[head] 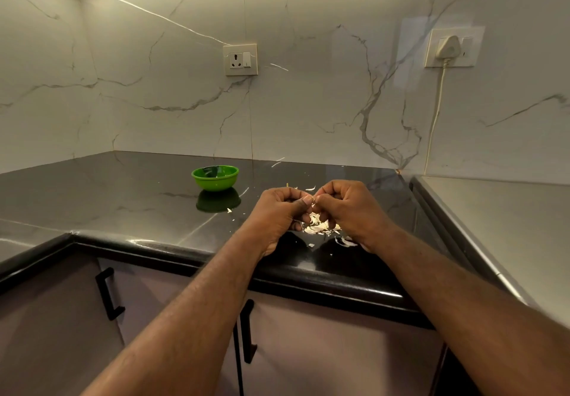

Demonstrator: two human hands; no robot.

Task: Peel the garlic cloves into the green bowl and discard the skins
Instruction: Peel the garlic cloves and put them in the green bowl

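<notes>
Both hands meet above the black countertop (pixel 123 204). My left hand (pixel 282 210) and my right hand (pixel 347 207) have curled fingers and pinch a small garlic clove (pixel 313 200) between their thumbs and fingertips; the clove is mostly hidden. Below the hands lies a pile of pale garlic skins (pixel 319 227), with more flakes scattered around it. The green bowl (pixel 215 177) stands on the counter to the left and farther back, apart from both hands; what it holds is hard to make out.
A marble wall backs the counter, with a socket (pixel 240 59) and a plugged-in white cord (pixel 436 112) at the right. A grey surface (pixel 499 210) adjoins the counter on the right. Cabinet doors with black handles (pixel 108 292) sit below the front edge.
</notes>
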